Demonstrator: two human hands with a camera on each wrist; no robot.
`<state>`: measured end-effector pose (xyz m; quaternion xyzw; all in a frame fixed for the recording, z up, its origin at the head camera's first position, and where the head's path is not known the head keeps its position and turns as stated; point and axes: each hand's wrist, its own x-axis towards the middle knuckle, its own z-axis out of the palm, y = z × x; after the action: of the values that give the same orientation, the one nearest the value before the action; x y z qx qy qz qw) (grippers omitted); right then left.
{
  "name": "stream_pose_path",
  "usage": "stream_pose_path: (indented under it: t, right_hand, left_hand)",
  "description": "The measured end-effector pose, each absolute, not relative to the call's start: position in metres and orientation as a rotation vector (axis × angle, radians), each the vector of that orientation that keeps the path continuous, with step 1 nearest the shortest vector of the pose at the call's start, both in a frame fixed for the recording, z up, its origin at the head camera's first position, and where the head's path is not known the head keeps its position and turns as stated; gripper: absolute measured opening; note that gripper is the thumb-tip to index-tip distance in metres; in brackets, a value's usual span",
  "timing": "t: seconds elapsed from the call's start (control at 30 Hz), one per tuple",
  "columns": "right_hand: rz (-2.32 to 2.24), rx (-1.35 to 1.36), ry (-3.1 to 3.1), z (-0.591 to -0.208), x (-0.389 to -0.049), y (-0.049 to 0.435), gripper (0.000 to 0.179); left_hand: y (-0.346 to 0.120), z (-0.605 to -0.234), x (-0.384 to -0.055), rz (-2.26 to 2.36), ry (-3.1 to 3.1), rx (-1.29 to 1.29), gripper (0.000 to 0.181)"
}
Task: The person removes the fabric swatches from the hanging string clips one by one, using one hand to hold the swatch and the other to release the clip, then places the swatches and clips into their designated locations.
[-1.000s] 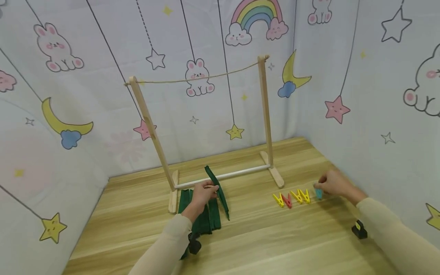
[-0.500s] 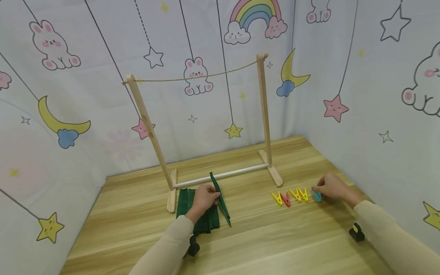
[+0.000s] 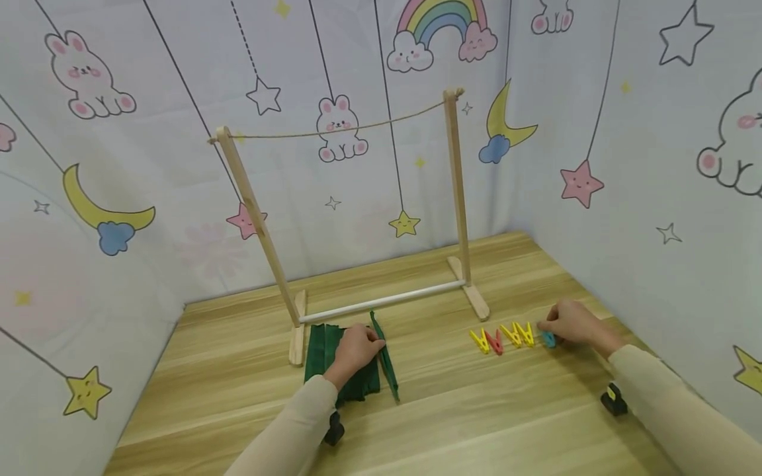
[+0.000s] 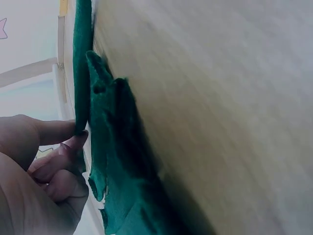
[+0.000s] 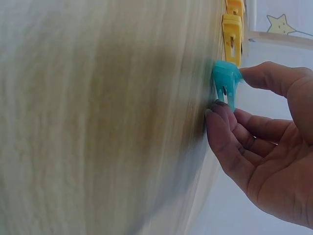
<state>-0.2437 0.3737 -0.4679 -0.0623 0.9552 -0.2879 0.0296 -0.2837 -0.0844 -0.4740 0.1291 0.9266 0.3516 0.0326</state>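
Observation:
My left hand [image 3: 355, 350] pinches a narrow green cloth strip [image 3: 387, 365] between thumb and fingertips; the left wrist view shows the grip at the strip's edge [image 4: 83, 73]. Beside it, partly under that hand, lies a wider piece of green cloth [image 3: 322, 347] with ragged edges, flat on the table. At the right, my right hand [image 3: 573, 322] holds a blue clothespin [image 3: 549, 339] low at the tabletop. In the right wrist view the thumb is at one end of the blue clothespin [image 5: 226, 78] and the fingertips at its other end.
Two yellow clothespins [image 3: 518, 335], then a red clothespin [image 3: 493, 342] and another yellow one, lie in a row left of the right hand. Behind stands a wooden frame [image 3: 458, 192] with a cord [image 3: 387, 123] across its top and a white bar [image 3: 381, 301] below. Patterned curtains surround the table.
The green strip has come down and slightly right with my left hand, now lying lower beside the wider cloth. My right hand has lowered the blue clothespin to the table, slightly leftward.

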Motion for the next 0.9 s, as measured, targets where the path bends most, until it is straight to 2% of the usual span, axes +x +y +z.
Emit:
stream_pose_path:
  t: [0.17,0.57,0.9]
  right_hand:
    - [-0.889,-0.167,2.951,-0.4675,-0.2432,0.3723,0.026]
    - [-0.874,-0.187,2.958,-0.4673,-0.2449,0.3728,0.029]
    - [-0.875,-0.213,2.97,-0.4683,-0.2474,0.37,0.029]
  left_hand:
    - [-0.0842,-0.4725,-0.2814,1.003,2.874,0.307,0.011]
    - [-0.085,-0.4759,-0.2842,0.968,2.916,0.26,0.029]
    - [-0.0891,-0.4778,-0.284,0.973,2.896,0.213,0.027]
